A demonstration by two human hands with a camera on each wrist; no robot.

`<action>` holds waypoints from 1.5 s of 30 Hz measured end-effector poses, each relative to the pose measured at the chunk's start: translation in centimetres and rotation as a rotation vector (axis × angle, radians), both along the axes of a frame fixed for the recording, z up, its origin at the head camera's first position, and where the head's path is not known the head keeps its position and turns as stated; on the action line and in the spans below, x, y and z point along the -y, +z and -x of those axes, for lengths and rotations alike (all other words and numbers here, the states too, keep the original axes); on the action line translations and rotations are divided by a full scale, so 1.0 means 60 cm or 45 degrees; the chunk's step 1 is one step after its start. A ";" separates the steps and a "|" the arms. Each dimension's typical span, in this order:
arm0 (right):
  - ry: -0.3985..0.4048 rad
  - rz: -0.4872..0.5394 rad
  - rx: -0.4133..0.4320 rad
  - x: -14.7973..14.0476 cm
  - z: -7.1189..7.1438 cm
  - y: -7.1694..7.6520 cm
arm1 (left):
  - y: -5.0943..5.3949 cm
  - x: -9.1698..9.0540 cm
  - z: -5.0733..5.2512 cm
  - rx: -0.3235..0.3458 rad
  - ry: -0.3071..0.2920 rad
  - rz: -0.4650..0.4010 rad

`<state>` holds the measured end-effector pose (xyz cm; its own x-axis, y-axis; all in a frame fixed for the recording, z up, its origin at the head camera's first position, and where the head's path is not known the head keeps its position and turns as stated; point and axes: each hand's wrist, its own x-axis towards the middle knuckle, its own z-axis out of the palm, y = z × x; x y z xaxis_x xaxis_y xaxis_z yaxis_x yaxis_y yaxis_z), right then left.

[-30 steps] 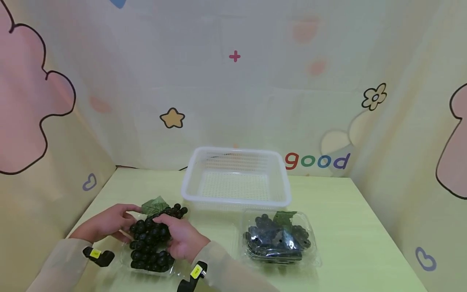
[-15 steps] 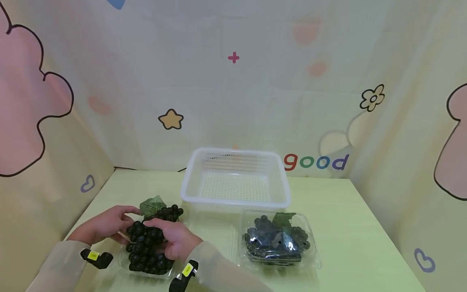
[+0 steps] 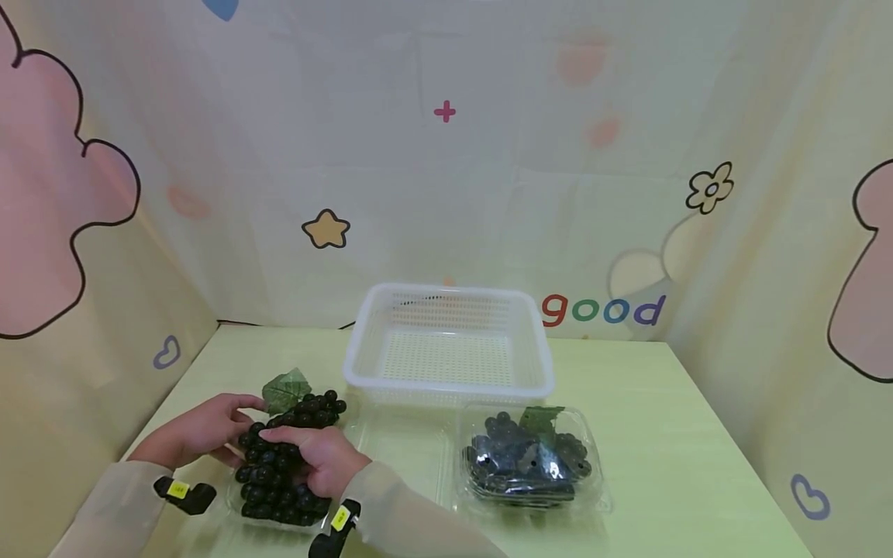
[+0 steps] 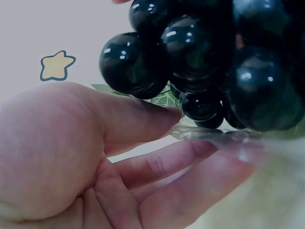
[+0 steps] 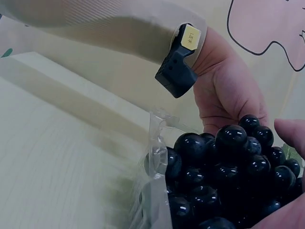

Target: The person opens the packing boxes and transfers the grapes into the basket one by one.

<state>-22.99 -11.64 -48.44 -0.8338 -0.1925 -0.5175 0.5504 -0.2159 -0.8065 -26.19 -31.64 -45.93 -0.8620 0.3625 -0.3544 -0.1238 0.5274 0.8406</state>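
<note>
At the table (image 3: 670, 442), the right hand (image 3: 326, 459) has shifted left over grapes (image 3: 263, 474).

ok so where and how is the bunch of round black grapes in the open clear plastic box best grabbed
Probably around the middle of the bunch of round black grapes, from above on the right: it bulges above the rim of the clear plastic box, and the left hand occupies the left edge.

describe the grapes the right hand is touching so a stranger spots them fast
On the table, find the white basket, then look nearer and left to the open clear container. The dark grapes there are uncovered, touched by the right hand; the other bunch sits under a clear lid.
</note>
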 end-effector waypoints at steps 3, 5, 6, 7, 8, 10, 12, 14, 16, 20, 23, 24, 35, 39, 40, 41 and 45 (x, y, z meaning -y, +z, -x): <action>-0.017 -0.010 -0.012 0.006 -0.001 0.001 | 0.000 0.001 0.001 -0.011 0.006 0.015; -0.030 -0.005 -0.015 0.008 -0.002 0.001 | 0.001 0.001 0.002 -0.012 0.012 0.024; -0.034 0.006 -0.012 0.009 -0.002 0.002 | 0.001 0.001 0.003 -0.008 0.019 0.031; -0.036 0.013 -0.011 0.010 -0.001 0.003 | 0.002 0.001 0.003 -0.007 0.026 0.038; -0.042 0.011 -0.007 0.011 -0.001 0.003 | 0.003 0.001 0.003 -0.006 0.031 0.043; -0.046 0.012 -0.008 0.012 0.000 0.004 | 0.004 0.001 0.004 -0.007 0.033 0.046; -0.040 0.016 -0.007 0.014 0.001 0.003 | 0.004 0.002 0.005 -0.012 0.042 0.045; -0.034 0.021 -0.008 0.015 0.002 0.002 | 0.002 0.002 0.004 -0.010 0.056 0.033; -0.033 0.024 -0.009 0.015 0.002 0.000 | -0.001 0.002 0.003 -0.010 0.058 0.022; -0.054 0.047 -0.012 0.017 0.003 -0.003 | -0.004 0.002 0.001 -0.015 0.046 0.000; -0.073 0.093 -0.018 0.019 0.005 -0.005 | -0.004 0.001 0.001 -0.022 0.036 -0.014; -0.082 0.106 -0.019 0.019 0.005 -0.006 | -0.004 0.000 0.001 -0.020 0.037 -0.019; -0.088 0.188 0.025 0.020 0.012 -0.010 | -0.009 0.003 0.004 0.027 0.028 -0.067; -0.040 0.215 0.024 0.016 0.013 -0.010 | -0.011 0.007 0.004 0.050 0.024 -0.095; -0.030 0.220 0.020 0.015 0.013 -0.010 | -0.011 0.007 0.004 0.048 0.024 -0.097; -0.023 0.227 0.014 0.015 0.013 -0.010 | -0.011 0.006 0.004 0.044 0.023 -0.097; -0.017 0.253 -0.004 0.012 0.014 -0.010 | -0.006 0.002 0.002 0.022 0.026 -0.071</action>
